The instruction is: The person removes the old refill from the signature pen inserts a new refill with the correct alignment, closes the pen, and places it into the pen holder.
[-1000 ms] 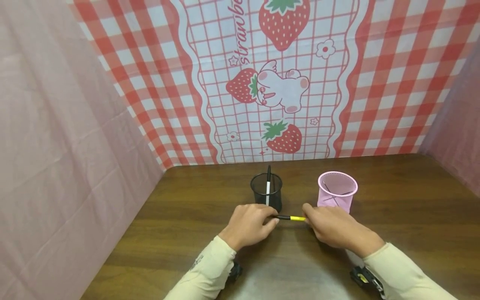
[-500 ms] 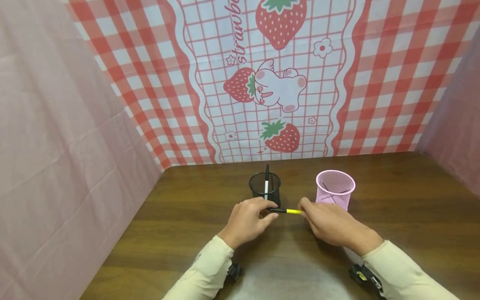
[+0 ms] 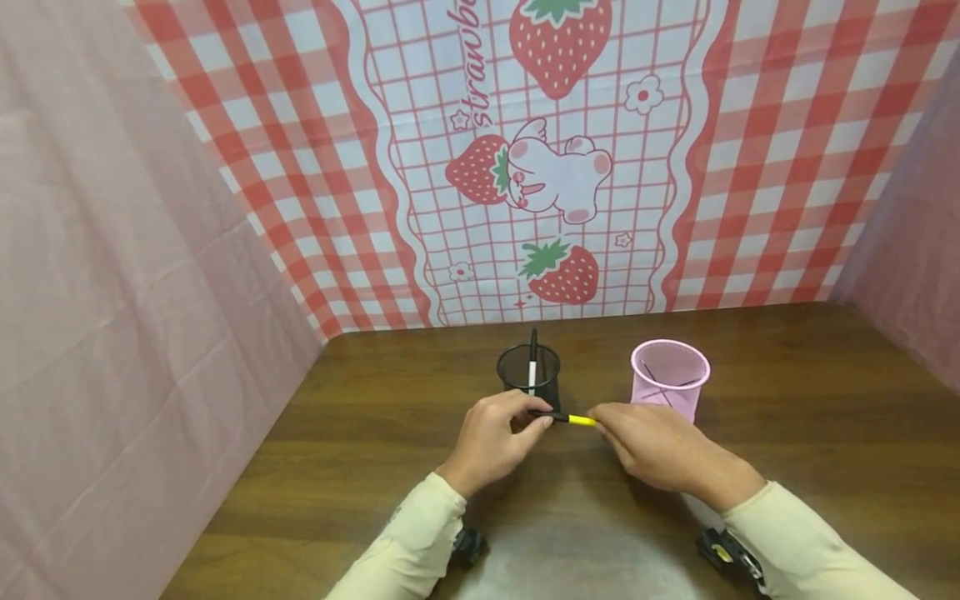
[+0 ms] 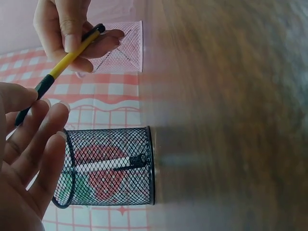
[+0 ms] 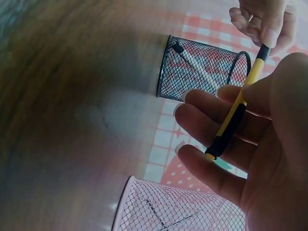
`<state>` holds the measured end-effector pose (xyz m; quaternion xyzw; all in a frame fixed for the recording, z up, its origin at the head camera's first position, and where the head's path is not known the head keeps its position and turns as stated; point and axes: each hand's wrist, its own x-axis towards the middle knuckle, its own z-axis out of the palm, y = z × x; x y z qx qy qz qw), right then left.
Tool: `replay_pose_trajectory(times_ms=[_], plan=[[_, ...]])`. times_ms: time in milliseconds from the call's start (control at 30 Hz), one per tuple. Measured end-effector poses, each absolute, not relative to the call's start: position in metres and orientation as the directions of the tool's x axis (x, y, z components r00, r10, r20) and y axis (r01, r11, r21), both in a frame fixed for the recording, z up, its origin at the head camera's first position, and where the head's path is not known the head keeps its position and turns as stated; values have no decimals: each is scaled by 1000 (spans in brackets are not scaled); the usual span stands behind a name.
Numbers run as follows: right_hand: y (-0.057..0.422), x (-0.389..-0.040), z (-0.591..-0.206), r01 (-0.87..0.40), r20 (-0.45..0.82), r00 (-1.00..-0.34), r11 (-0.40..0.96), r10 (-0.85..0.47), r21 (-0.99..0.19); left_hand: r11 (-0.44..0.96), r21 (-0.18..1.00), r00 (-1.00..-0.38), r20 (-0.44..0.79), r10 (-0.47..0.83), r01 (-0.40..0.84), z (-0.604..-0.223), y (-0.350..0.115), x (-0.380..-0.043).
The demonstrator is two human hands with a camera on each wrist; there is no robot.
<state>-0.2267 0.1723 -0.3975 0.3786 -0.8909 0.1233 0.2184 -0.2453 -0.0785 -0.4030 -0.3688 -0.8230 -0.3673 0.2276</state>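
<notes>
From the head: the two hands, left [image 3: 491, 437] and right [image 3: 667, 446], have come a bit closer together. One yellow and black pen [image 3: 581, 420] is up between them, above the surface [image 3: 810, 400]. It has moved nearer the left hand, and less of it shows. To me, that means both hands share it now. Behind them stand two mesh cups: one black mesh cup [image 3: 551, 393] and one pink mesh cup [image 3: 690, 398]. One white and black pen [image 3: 533, 367] sits in the black one, so I count two pens.

From the left wrist: the left grip is narrow, with thumb and fingers pinching one black end of the yellow and black pen.

From the right wrist: the right grip is narrow too, thumb and fingers holding the yellow part. The pink mesh cup has two thin crossed lines; I can't tell what they are.
</notes>
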Motion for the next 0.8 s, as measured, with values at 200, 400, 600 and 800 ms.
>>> replay_pose_trajectory(times_ms=[200,400,600,800], plan=[[173,-227,-395,-726,457,-645,678,-612,-117,431,473,-637,630,443,768,-403,-77,-245],[174,-229,-397,-702,418,-695,678,-586,-218,288,641,-693,573,437,711,-406,-75,-246],[175,-229,-397,-690,417,-703,694,-576,-204,250,693,-719,547,429,676,-407,-75,-246],[175,-229,-398,-703,441,-678,695,-588,-153,249,681,-708,556,435,688,-406,-76,-247]])
